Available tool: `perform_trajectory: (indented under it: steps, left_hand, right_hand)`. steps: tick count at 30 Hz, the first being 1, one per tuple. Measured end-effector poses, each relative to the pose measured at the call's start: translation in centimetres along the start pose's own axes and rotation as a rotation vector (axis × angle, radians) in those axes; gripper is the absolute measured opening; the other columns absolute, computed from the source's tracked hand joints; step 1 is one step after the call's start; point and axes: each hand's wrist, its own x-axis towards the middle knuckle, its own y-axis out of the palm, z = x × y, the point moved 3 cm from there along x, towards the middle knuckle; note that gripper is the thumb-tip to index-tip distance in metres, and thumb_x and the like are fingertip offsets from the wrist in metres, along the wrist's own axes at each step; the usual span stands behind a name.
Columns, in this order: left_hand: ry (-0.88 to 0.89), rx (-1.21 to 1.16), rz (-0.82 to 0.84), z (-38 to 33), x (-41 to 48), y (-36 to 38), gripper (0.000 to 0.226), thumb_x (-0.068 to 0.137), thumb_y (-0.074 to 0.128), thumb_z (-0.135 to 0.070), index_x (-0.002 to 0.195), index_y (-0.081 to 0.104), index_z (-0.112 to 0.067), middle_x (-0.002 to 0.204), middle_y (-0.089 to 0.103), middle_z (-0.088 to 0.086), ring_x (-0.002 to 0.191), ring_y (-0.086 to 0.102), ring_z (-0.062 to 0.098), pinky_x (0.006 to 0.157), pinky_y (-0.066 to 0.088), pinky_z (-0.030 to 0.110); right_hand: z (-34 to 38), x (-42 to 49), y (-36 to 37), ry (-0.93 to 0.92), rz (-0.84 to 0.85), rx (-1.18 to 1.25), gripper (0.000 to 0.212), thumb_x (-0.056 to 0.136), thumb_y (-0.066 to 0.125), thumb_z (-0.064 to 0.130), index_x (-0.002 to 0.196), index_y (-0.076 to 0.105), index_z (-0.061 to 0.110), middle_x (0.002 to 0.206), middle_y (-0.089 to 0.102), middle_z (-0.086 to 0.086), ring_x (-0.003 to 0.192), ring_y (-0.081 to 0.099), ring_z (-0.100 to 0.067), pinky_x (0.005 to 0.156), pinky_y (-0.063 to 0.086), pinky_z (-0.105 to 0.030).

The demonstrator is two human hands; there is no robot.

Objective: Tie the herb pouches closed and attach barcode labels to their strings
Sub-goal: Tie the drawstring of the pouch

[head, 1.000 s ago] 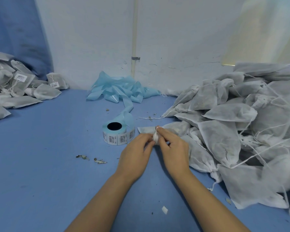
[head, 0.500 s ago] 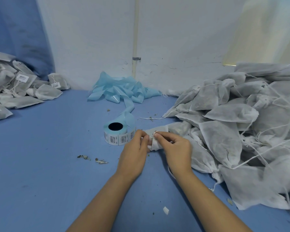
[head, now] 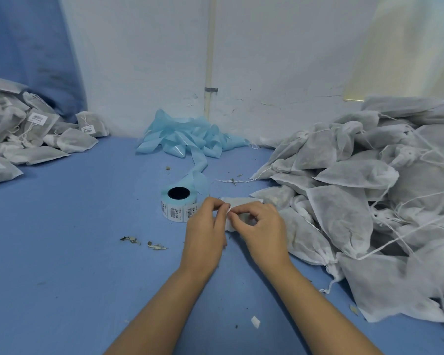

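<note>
A white herb pouch (head: 237, 201) lies on the blue table just in front of my hands, mostly hidden behind them. My left hand (head: 206, 226) pinches the pouch's thin white string (head: 228, 210) between thumb and forefinger. My right hand (head: 260, 226) pinches the same string from the right, fingertips meeting the left hand's. A roll of barcode labels (head: 178, 207) stands just left of my left hand, with its blue backing strip trailing away behind it.
A big heap of untied white pouches (head: 364, 196) with loose strings fills the right side. Labelled pouches (head: 31, 139) are piled at the far left. Spent blue backing tape (head: 190, 139) lies crumpled by the wall. Herb crumbs (head: 144, 243) and a paper scrap (head: 255, 322) dot the table.
Both hands have shifted slightly forward and right over the pouch, and the fingertips have gone from holding the gathered neck to pinching the string between them.
</note>
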Motion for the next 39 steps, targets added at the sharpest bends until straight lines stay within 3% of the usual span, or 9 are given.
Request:
perform_trajectory:
  steps: [2,5,9,14,17,20,27,34,39]
  left_hand:
    - [-0.072,-0.144,-0.013,0.0,0.0,0.3,0.014,0.098,0.050,-0.018,0.086,0.057,-0.016,0.053,0.058,-0.002,0.043,0.052,0.007,0.049,0.041,0.013]
    - [-0.178,-0.330,-0.014,0.1,0.0,0.7,0.015,0.099,0.047,-0.014,0.086,0.054,-0.014,0.069,0.063,0.006,0.052,0.059,0.012,0.051,0.048,0.022]
    - [-0.181,-0.398,0.019,0.3,0.2,1.1,0.015,0.100,0.045,-0.012,0.087,0.054,-0.015,0.085,0.068,0.006,0.082,0.067,0.023,0.075,0.054,0.033]
    - [-0.152,-0.383,0.051,0.6,0.6,0.9,0.014,0.100,0.045,-0.012,0.088,0.053,-0.014,0.107,0.068,0.000,0.095,0.067,0.012,0.078,0.053,0.019]
    - [-0.117,-0.309,0.084,0.6,0.8,0.7,0.014,0.098,0.048,-0.012,0.086,0.056,-0.013,0.096,0.070,0.003,0.090,0.065,0.011,0.079,0.051,0.020]
    - [-0.075,-0.240,0.114,0.3,0.7,0.7,0.014,0.096,0.053,-0.013,0.085,0.061,-0.013,0.085,0.069,0.001,0.082,0.064,0.007,0.076,0.047,0.016]
    - [-0.079,-0.186,0.110,0.2,0.6,0.7,0.013,0.093,0.058,-0.016,0.083,0.065,-0.018,0.070,0.064,-0.010,0.065,0.058,-0.007,0.064,0.040,0.005]
    - [-0.126,-0.139,0.104,0.4,0.8,0.8,0.011,0.093,0.059,-0.018,0.086,0.067,-0.014,0.073,0.065,-0.006,0.065,0.057,-0.007,0.064,0.040,0.005]
    - [-0.147,-0.054,0.083,0.5,0.9,0.9,0.013,0.093,0.058,-0.020,0.086,0.066,-0.012,0.073,0.066,-0.003,0.057,0.052,-0.008,0.058,0.038,0.009]
  right_hand:
    - [0.3,-0.1,0.2,-0.037,-0.007,-0.008,0.004,0.080,0.073,0.016,0.078,0.072,0.019,0.078,0.064,0.014,0.081,0.048,-0.002,0.073,0.036,-0.009]
    - [0.4,0.0,0.4,-0.021,-0.022,0.048,0.012,0.078,0.073,0.010,0.076,0.067,0.020,0.077,0.060,0.016,0.078,0.051,-0.004,0.071,0.039,-0.012]
    - [0.3,-0.1,0.4,0.046,-0.007,0.196,0.022,0.078,0.072,0.007,0.073,0.063,0.026,0.083,0.059,0.013,0.072,0.054,-0.002,0.065,0.041,-0.011]
    - [0.4,0.1,0.4,0.180,0.030,0.327,0.020,0.078,0.073,0.007,0.068,0.065,0.022,0.094,0.055,0.003,0.070,0.055,0.005,0.065,0.042,-0.007]
    - [0.0,-0.1,0.8,0.425,0.120,0.597,0.021,0.083,0.065,0.008,0.064,0.066,0.018,0.071,0.063,0.003,0.061,0.055,-0.002,0.056,0.043,-0.010]
    - [-0.4,0.2,0.6,0.570,0.129,0.809,0.020,0.085,0.057,0.007,0.068,0.067,0.012,0.074,0.065,-0.004,0.070,0.057,-0.012,0.061,0.044,-0.018]
    - [-0.9,0.5,0.3,0.623,0.058,1.030,0.022,0.087,0.054,0.004,0.069,0.064,0.011,0.070,0.062,0.000,0.062,0.054,-0.008,0.066,0.041,-0.021]
    - [-1.3,0.8,-0.1,0.724,-0.046,1.196,0.017,0.087,0.055,0.004,0.072,0.061,0.011,0.066,0.062,0.004,0.060,0.054,-0.006,0.057,0.043,-0.016]
    - [-1.2,0.7,0.1,0.751,-0.034,1.251,0.017,0.088,0.055,0.005,0.073,0.060,0.012,0.068,0.060,0.005,0.063,0.052,-0.007,0.060,0.041,-0.017]
